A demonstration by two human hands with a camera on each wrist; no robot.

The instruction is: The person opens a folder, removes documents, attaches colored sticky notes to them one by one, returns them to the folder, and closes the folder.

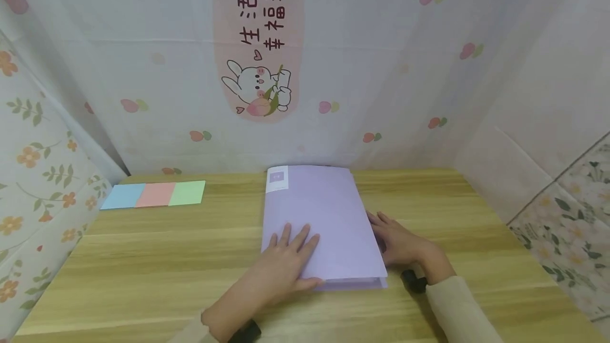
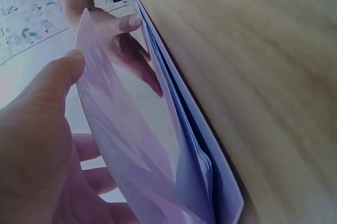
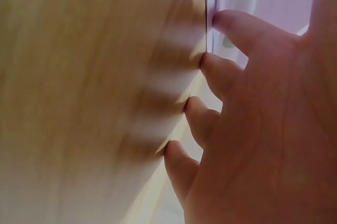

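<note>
A light purple folder with a white label at its upper left lies on the wooden table. My left hand rests on its cover with fingers spread, the thumb at the near edge. In the left wrist view that thumb touches the raised cover, which stands apart from the sheets below. At the folder's right side is my right hand, its fingers apart and partly hidden by the cover. In the right wrist view its fingertips reach the tabletop beside the folder's edge.
A strip of blue, pink and green paper lies at the table's far left. Behind the wooden table hangs a patterned white curtain. Dark wrist straps sit beneath both wrists.
</note>
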